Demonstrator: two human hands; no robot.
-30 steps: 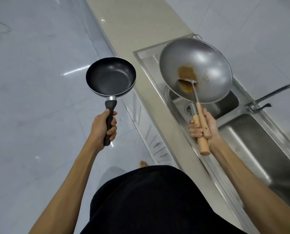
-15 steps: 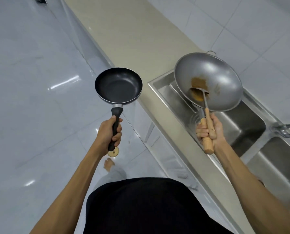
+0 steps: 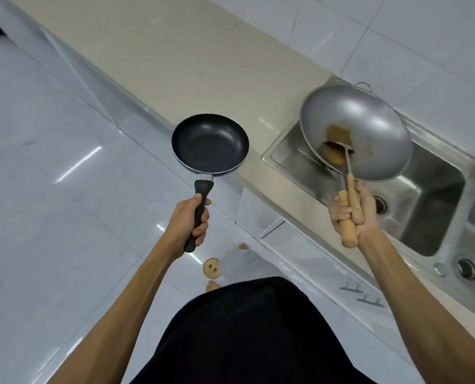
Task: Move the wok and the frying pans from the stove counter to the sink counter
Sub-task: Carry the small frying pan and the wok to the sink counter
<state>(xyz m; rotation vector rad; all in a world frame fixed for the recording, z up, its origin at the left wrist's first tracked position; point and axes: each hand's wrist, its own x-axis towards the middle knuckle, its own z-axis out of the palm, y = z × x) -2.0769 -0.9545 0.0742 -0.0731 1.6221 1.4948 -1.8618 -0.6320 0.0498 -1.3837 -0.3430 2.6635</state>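
Left hand [image 3: 187,223] clenched around the black handle of a small dark frying pan [image 3: 210,143], held level in the air, bowl facing up. Pan hanging mostly over the pale floor [image 3: 50,189], its far rim overlapping the front edge of the beige sink counter [image 3: 203,59], left of the sink [image 3: 424,195].

Right hand [image 3: 351,209] gripping two wooden handles together: that of the grey metal wok [image 3: 355,131] and that of a metal spatula [image 3: 341,153]. Wok held aloft, tilted towards the camera, above the left end of the sink, with a small wire loop at its far rim. Spatula blade lying inside the wok on a brown-orange patch near the bowl's bottom.

Neither pan touching the counter. Sink with two steel basins, drain holes visible, right of the bare stretch of counter. Small round tan object [image 3: 212,268] on the floor below the left hand, near the counter's base.
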